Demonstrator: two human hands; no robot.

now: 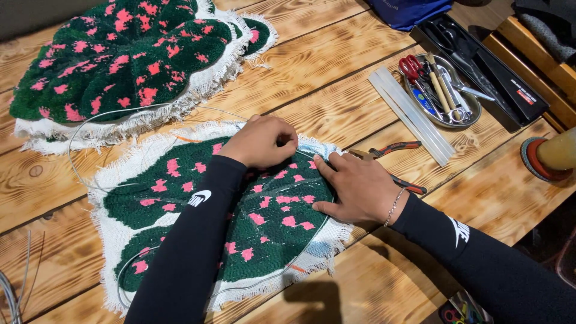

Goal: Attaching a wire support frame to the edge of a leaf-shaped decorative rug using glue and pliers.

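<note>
We shape wire along the edge of a tufted green-and-pink piece lying flat on the wooden table.

Our left hand is closed, pinching the thin wire at the upper rim; our right hand presses flat, fingers spread. The wire follows part of the outline, the rest looping loose. Pliers wait nearby.
</note>
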